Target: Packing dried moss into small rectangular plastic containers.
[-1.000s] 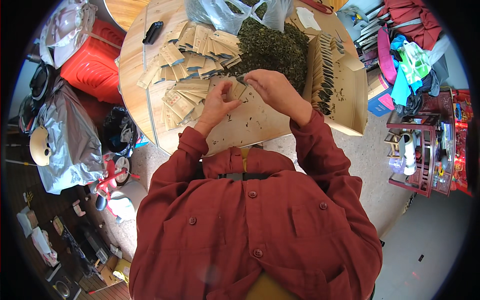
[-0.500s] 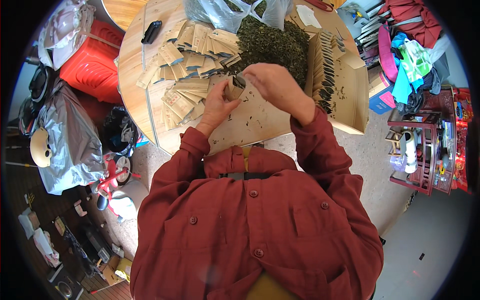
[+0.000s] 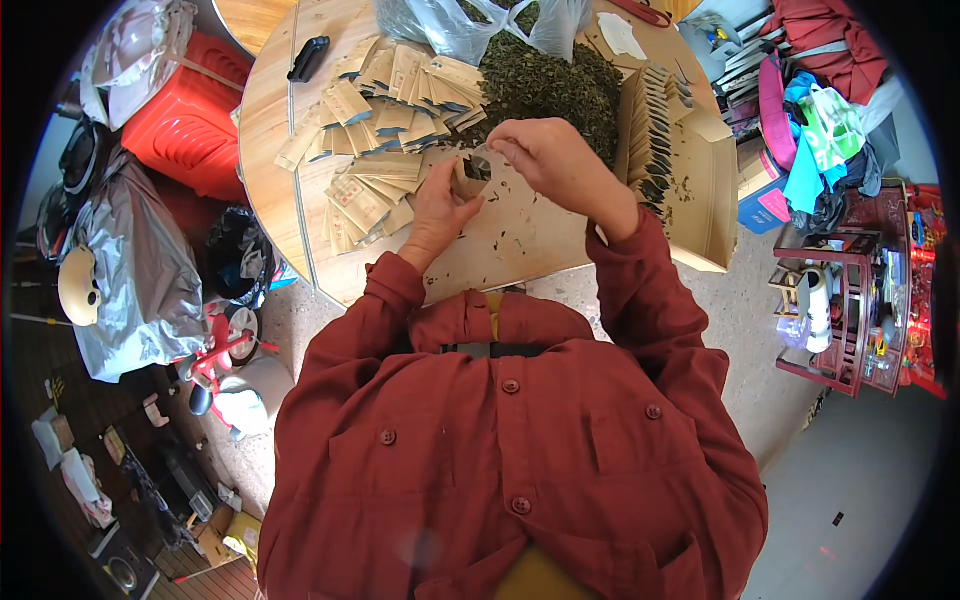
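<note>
My left hand (image 3: 438,212) is closed around a small brown paper packet (image 3: 463,187), its mouth open and its inside dark. Just right of that mouth, my right hand (image 3: 560,168) has thumb and fingers pinched together. A pale greyish edge shows at its fingertips, too small to name. Beyond my hands rises a heap of dried dark-green leaves (image 3: 548,88). To the left lie many flat brown paper packets (image 3: 358,205) in loose overlapping stacks. On the right a cardboard box (image 3: 712,210) holds a row of upright packets (image 3: 648,135) with dark contents.
A clear plastic bag (image 3: 470,30) with more leaves stands behind the heap. A black stapler-like object (image 3: 308,60) lies at the left of the round wooden table (image 3: 268,130). Leaf crumbs dot the board before me. A red plastic stool (image 3: 190,120) stands left of the table.
My right hand has lifted slightly up and away from the packet's mouth, which now shows more openly. My left hand keeps its hold on the packet, nearly in place.
</note>
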Action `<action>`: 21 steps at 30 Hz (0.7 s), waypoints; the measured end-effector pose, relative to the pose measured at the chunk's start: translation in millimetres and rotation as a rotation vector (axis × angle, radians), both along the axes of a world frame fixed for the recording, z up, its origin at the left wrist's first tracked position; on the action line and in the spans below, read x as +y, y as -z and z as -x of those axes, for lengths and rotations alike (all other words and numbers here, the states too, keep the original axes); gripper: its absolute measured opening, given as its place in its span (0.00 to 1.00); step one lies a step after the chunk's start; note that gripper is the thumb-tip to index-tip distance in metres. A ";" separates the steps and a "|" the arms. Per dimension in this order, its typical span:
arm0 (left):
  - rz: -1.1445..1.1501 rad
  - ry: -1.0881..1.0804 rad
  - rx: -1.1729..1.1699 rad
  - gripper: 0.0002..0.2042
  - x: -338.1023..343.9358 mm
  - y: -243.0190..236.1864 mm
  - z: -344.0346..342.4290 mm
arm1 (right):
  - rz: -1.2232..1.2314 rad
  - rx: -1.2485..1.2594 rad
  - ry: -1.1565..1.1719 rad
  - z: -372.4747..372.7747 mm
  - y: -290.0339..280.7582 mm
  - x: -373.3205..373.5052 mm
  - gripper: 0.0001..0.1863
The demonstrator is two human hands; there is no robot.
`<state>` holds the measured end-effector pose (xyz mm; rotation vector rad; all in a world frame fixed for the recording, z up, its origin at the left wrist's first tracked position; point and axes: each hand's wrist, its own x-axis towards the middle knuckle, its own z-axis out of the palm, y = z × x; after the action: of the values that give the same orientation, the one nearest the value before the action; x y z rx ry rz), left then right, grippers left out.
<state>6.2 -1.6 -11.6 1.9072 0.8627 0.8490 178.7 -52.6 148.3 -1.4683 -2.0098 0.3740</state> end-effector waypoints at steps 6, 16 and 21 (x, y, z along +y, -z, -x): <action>-0.027 0.014 0.048 0.30 0.9 -1.7 -1.6 | 0.064 -0.138 -0.151 2.7 20.7 7.3 0.07; 0.105 0.062 -0.004 0.30 3.5 5.5 0.5 | -0.009 -0.170 -0.203 -2.5 15.7 6.4 0.07; 0.117 0.046 0.015 0.29 3.6 5.7 1.1 | 0.002 -0.092 -0.158 4.4 17.2 -2.9 0.07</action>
<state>5.1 2.0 -17.3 1.8259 0.8558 0.7417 174.2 -55.5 131.1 -1.3542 -2.2070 0.3804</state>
